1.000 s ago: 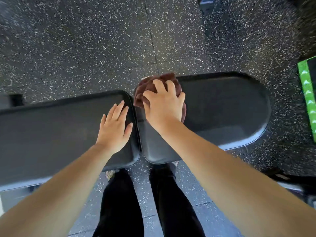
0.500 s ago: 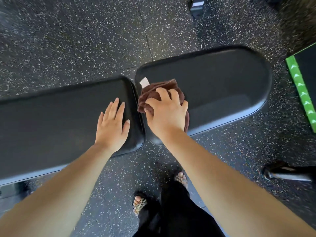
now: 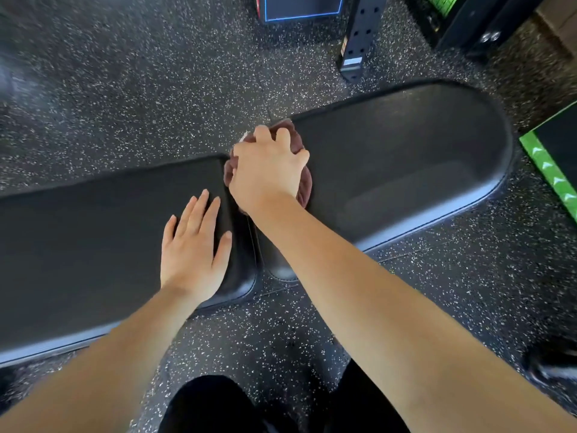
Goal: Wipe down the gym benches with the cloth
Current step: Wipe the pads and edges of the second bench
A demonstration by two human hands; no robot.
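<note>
Right hand (image 3: 265,173) grip clamped on brown cloth (image 3: 304,189) at right desk pad's (image 3: 406,157) left edge; left hand (image 3: 193,248), fingers apart, flat on left desk pad (image 3: 78,239).

No readable text anywhere in view.

The black upright post (image 3: 359,32) at the far side carries a small pale label near its foot, too blurred to read. The green strip (image 3: 551,173) at the right edge shows only white arrowhead marks, no letters. The cloth's (image 3: 304,185) pale tag is illegible.
</note>
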